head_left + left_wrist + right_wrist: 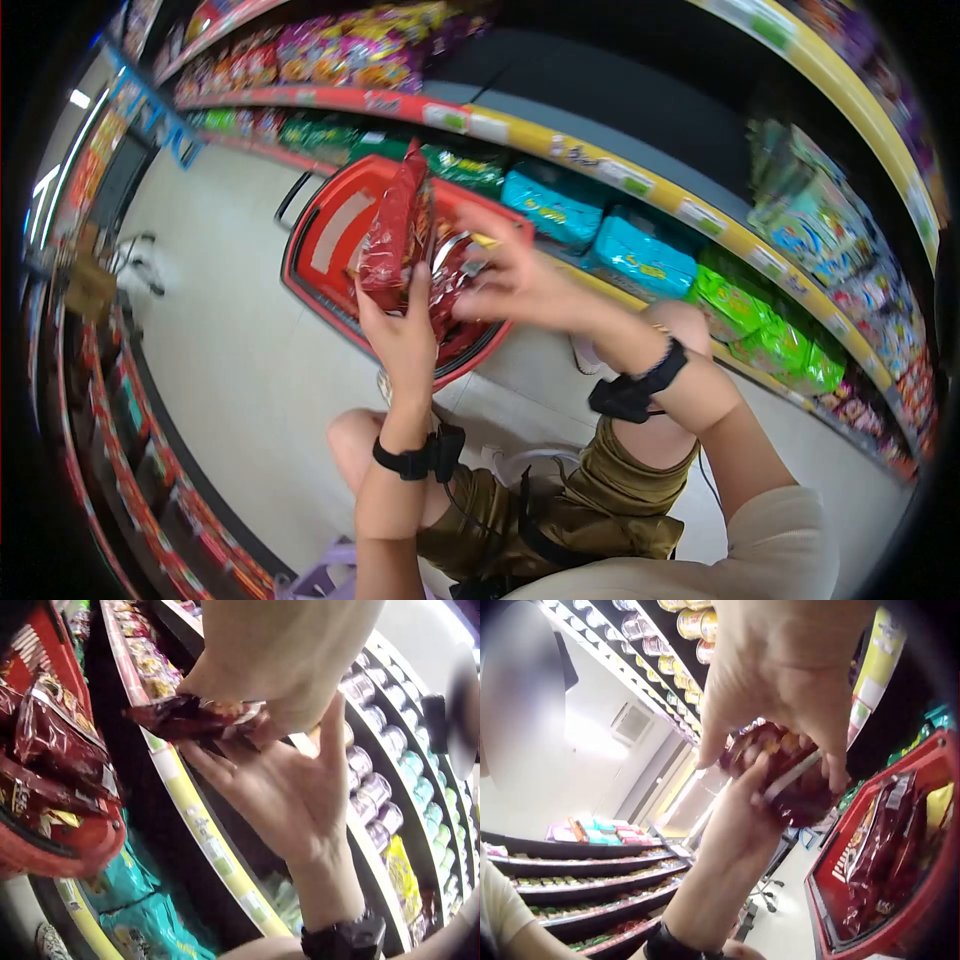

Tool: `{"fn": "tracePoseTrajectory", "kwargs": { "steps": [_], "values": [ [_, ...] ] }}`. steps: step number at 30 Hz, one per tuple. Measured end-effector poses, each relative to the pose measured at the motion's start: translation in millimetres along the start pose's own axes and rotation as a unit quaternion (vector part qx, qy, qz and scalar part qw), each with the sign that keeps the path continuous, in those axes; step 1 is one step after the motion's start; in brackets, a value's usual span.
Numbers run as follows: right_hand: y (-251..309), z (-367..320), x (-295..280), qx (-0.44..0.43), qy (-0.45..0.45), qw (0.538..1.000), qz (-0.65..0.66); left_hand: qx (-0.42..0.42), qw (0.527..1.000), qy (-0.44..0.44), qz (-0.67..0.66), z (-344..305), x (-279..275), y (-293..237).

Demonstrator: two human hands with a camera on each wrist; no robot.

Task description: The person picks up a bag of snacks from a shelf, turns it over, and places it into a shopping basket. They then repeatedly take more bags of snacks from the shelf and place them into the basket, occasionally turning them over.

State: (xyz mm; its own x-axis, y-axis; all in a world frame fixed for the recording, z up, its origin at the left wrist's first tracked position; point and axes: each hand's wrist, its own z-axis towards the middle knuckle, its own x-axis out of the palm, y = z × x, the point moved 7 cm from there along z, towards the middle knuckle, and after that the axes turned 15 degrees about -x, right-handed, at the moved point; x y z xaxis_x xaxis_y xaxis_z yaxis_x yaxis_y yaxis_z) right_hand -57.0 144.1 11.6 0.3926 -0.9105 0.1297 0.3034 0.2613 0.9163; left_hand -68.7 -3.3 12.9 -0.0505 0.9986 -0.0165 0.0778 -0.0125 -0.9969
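A dark red snack packet (392, 240) stands tilted above the shopping basket (318, 268), gripped at its lower end by my left hand (400, 335). The left wrist view shows that packet (195, 718) under the same hand. My right hand (525, 275), blurred, is just right of the packet with its fingers spread. Its palm and extended thumb face the camera in the left wrist view. In the right wrist view, the right hand (787, 675) reaches over the packet (795, 787), fingertips right at its edge. More dark red packets (881, 847) lie inside the basket.
Shelving runs along the right, its yellow price rail (600, 170) close to the basket. Blue packs (645, 255) and green packs (740, 305) fill the lowest shelf. My bent knees flank the work. Tiled floor (210, 280) stretches left toward another shelf row (150, 470).
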Motion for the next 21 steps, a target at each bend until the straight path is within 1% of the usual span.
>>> {"fn": "tracePoseTrajectory", "kwargs": {
  "steps": [1,2,3,5,6,7,8,9,10,11,13,14,15,16,17,19,20,21],
  "values": [
    [2,-2,16,-0.026,-0.012,0.999,-0.028,0.045,0.999,0.028,0.004,-4,13,1],
    [1,-3,23,-0.078,0.009,0.967,-0.243,0.124,0.986,0.068,0.085,-11,29,1],
    [5,0,23,-0.107,-0.099,0.985,-0.097,0.234,0.952,0.091,0.173,-27,39,-27],
    [10,-15,-8,-0.086,-0.19,0.975,-0.073,0.251,0.934,0.115,0.226,-52,58,-31],
    [11,-22,-15,-0.083,-0.205,0.971,-0.087,0.212,0.947,0.166,0.173,-54,59,-27],
    [11,-23,-22,-0.089,-0.242,0.964,-0.07,0.178,0.952,0.215,0.129,-51,57,-28],
    [10,-25,-29,-0.096,-0.278,0.954,-0.053,0.149,0.966,0.208,0.045,-51,50,-33],
    [13,-25,-27,-0.105,-0.279,0.954,0.014,0.143,0.979,0.141,0.038,-47,38,-38],
    [15,-24,-28,-0.113,-0.265,0.958,0.016,0.133,0.987,0.092,0.012,-41,25,-40],
    [18,-24,-28,-0.119,-0.246,0.962,0.019,0.152,0.986,0.061,0.024,-37,15,-46],
    [30,-27,-24,-0.116,-0.225,0.967,0.023,0.152,0.984,-0.037,0.079,-25,-7,-50],
    [29,-28,-20,-0.109,-0.215,0.968,0.072,0.156,0.984,-0.036,0.074,-26,-13,-53],
    [27,-28,-17,-0.103,-0.204,0.966,0.118,0.01,0.999,0.039,-0.029,-20,-13,-39],
    [30,-29,-14,-0.11,-0.17,0.972,0.116,-0.136,0.975,0.118,-0.13,-21,-5,-25],
    [25,-33,-13,-0.099,-0.2,0.964,0.144,-0.134,0.974,0.123,-0.136,-25,-1,-26],
    [17,-39,-22,-0.08,-0.24,0.961,0.113,-0.134,0.969,0.147,-0.145,-41,6,-22],
    [12,-48,-31,-0.055,-0.273,0.96,0.034,-0.102,0.973,0.141,-0.154,-48,8,-24],
    [15,-56,-37,-0.029,-0.293,0.955,-0.043,-0.101,0.975,0.109,-0.166,-58,11,-25]
  ]
}}
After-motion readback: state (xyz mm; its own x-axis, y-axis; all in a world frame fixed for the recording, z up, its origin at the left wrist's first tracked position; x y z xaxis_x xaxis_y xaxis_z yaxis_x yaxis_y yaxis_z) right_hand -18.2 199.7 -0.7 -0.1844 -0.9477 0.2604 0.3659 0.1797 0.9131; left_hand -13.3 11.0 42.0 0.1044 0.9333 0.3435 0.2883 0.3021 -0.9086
